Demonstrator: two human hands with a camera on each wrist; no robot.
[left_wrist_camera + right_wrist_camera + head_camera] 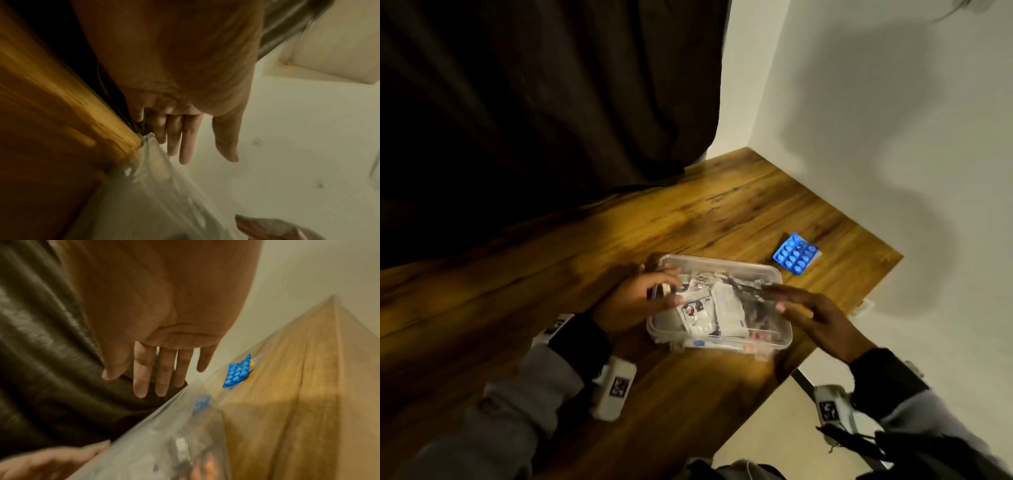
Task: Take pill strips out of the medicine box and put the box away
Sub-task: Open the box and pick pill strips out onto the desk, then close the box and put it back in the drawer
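Note:
A clear plastic medicine box point(722, 263) stands near the right edge of the wooden table, with white packets and pill strips showing through it. My left hand point(643, 296) lies against its left end, fingers straight along the box point(160, 186) in the left wrist view. My right hand point(808, 308) hovers over the right end with fingers spread and straight, holding nothing; the right wrist view shows them point(156, 379) just above the box point(164, 426). A blue pill strip point(796, 254) lies on the table beyond the box, seen again as the blue strip point(236, 373).
The wooden table point(534, 274) stretches left of the box. A dark curtain point(534, 85) hangs behind the table, and a white wall point(876, 120) stands to the right. The table's right edge point(822, 346) runs just past the box, with the floor below.

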